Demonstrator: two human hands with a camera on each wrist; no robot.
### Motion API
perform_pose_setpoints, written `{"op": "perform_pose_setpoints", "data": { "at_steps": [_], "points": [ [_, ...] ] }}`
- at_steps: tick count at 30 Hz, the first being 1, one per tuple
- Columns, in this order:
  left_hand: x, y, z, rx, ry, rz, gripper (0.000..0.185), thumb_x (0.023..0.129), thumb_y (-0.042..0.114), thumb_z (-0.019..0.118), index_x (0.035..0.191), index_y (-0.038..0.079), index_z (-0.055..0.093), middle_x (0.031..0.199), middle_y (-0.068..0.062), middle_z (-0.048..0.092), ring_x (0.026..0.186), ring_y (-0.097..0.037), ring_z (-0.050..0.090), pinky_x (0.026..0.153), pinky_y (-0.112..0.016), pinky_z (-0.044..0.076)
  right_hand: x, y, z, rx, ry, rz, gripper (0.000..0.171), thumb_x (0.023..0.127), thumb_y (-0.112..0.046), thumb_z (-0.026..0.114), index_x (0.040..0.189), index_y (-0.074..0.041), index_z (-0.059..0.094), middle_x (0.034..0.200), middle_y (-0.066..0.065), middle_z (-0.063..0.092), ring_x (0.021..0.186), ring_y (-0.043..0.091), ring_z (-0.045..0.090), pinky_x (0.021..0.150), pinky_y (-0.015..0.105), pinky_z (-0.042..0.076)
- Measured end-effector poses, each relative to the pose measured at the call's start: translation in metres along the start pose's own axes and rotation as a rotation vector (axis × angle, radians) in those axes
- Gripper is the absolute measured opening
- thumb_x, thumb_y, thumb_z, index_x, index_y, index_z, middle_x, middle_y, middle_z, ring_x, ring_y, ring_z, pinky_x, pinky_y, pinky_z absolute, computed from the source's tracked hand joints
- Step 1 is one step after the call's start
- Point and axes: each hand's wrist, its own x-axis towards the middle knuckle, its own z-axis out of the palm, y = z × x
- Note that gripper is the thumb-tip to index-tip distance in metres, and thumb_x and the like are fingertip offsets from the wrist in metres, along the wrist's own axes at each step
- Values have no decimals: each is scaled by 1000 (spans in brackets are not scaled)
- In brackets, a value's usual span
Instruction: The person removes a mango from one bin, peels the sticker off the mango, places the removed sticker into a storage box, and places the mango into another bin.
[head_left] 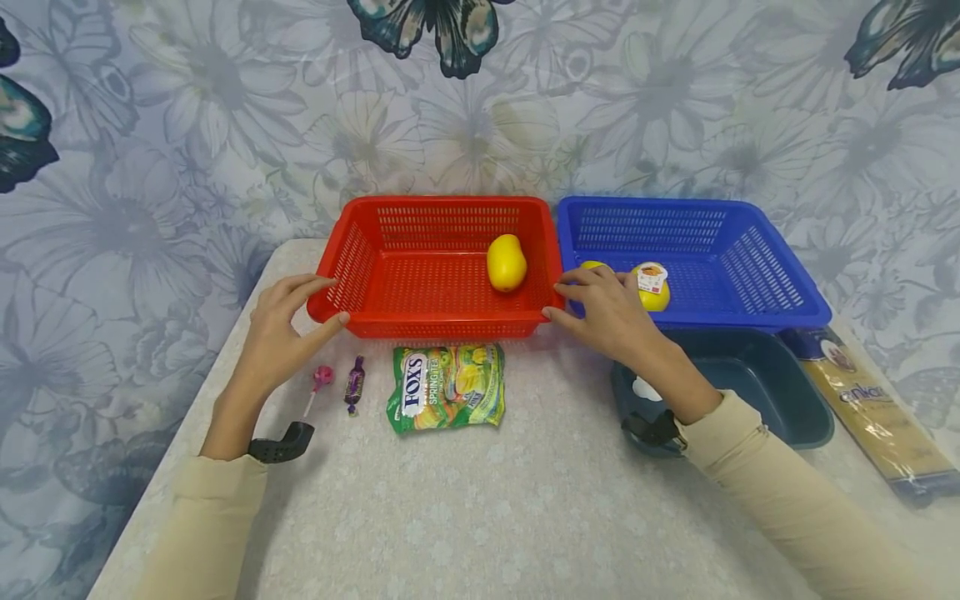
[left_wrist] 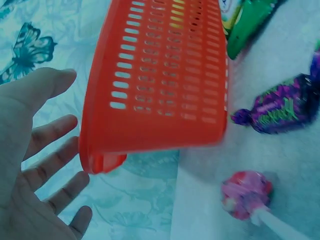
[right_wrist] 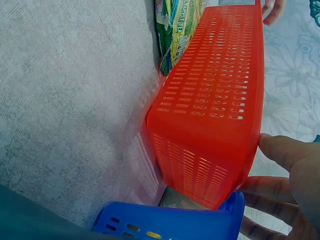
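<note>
Both hands, left hand [head_left: 281,329] and right hand [head_left: 603,308], lie spread at the near corners of the red perforated plastic basket [head_left: 438,292] by the table's far edge. The right hand partly hides a yellow fruit [head_left: 592,266]. The green candy bag [head_left: 446,386] reads "FOX'S".

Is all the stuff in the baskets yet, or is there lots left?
Partly. A yellow fruit lies in the red basket, two yellow items in the blue basket. The left hand and right hand are at the red basket's ends. The lollipop, purple candy and Fox's bag remain on the table.
</note>
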Motion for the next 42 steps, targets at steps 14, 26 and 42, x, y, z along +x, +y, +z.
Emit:
{"op": "perform_pose_setpoints", "data": {
  "at_steps": [14, 26, 42],
  "points": [
    [-13, -13, 12, -51, 49, -41, 48, 91, 22, 75, 134, 8, 60, 141, -14, 51, 126, -37, 43, 98, -67, 33, -5, 6, -1, 2, -24, 13, 51, 93, -40, 70, 128, -4, 68, 132, 12, 61, 128, 36, 45, 97, 62, 31],
    [-22, -13, 14, -71, 92, -81, 44, 91, 26, 75, 132, 12, 64, 144, -6, 52, 130, -32, 43, 101, -67, 34, -18, 26, -11, 75, 17, -26, 44, 95, -33, 69, 131, -7, 67, 138, 14, 58, 127, 36, 47, 98, 65, 28],
    [-25, -18, 21, -69, 159, -119, 45, 93, 29, 73, 135, 19, 62, 142, 9, 53, 125, -10, 47, 90, -28, 36, -47, 78, -36, 61, 53, 21, 40, 94, -26, 72, 127, -4, 68, 132, 18, 61, 122, 39, 49, 91, 62, 29]
  ]
}}
